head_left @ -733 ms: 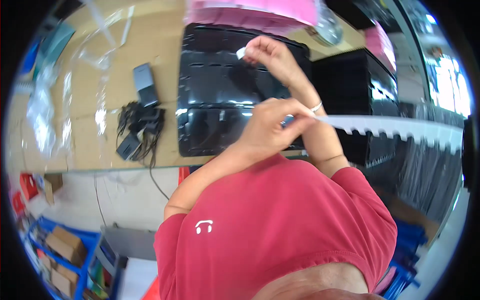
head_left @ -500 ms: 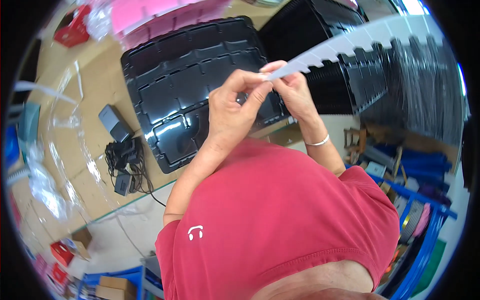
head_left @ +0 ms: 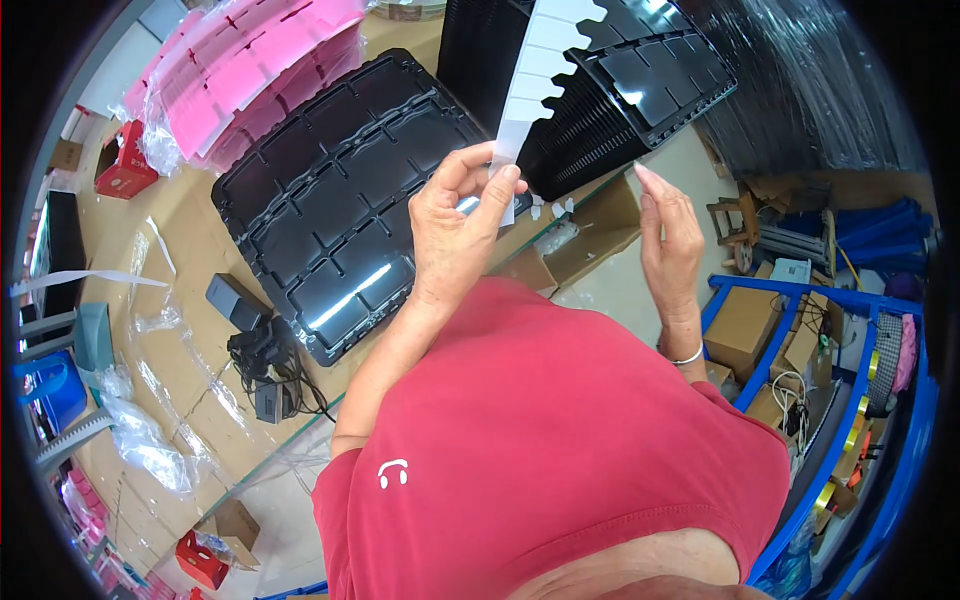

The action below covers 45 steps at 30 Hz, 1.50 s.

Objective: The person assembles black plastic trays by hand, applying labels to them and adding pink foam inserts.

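With our left hand (head_left: 450,240), we pinch a white label strip (head_left: 525,95) near its lower end; its notched edge crosses in front of the stacked black trays (head_left: 570,140). Our right hand (head_left: 672,245) is well apart from it, fingers loosely extended. A black plastic tray (head_left: 330,195) lies left of the strip on the cardboard-covered table (head_left: 190,320).

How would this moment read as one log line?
left hand: pinching white notched strip | right hand: open, apart from strip | black tray: on tan worktable
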Available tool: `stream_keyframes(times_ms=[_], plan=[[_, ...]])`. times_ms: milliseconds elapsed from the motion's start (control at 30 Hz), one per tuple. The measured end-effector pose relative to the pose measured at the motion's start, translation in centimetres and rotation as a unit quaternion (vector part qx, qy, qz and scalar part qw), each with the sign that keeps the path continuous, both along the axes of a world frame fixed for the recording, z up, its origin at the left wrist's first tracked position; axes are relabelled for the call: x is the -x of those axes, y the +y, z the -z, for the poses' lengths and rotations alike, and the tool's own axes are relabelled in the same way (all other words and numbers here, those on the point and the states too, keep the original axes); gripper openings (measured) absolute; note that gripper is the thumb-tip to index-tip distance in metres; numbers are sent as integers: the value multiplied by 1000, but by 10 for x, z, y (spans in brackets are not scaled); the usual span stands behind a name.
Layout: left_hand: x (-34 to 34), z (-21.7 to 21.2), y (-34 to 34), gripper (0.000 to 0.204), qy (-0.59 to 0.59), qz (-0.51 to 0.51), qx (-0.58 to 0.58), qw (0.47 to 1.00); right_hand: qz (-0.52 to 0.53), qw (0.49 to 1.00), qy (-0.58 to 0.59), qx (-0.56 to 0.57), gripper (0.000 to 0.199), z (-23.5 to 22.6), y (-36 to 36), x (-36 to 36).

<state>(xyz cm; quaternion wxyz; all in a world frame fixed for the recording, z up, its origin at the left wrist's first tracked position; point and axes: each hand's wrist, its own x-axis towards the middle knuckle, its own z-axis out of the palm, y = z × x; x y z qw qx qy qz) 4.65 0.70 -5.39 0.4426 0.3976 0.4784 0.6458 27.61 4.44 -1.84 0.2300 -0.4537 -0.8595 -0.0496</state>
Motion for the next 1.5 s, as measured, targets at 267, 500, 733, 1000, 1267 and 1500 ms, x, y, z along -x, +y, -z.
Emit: stream_keyframes(times_ms=[267, 500, 733, 1000, 1267, 1500], plan=[[-12, -7, -8, 39, 63, -6, -38, 997, -145, 980, 4, -138, 57, 6, 19, 70], [-13, -7, -9, 42, 98, -4, -32, 995, -285, 922, 201, 166, 54, -2, 19, 53], [-1, -13, -9, 38, 37, -30, -28, 998, -373, 516, 506, 581, 69, 2, 12, 44], [5, -2, 1, 35, -9, -81, -25, 996, -394, 344, 578, 626, 63, 24, 15, 47], [15, -3, -20, 31, -46, -90, -82, 991, -249, 434, 549, 670, 60, 47, 50, 94], [28, -10, -44, 26, 52, -33, -148, 987, -415, 856, 53, 304, 56, 79, 80, 247]])
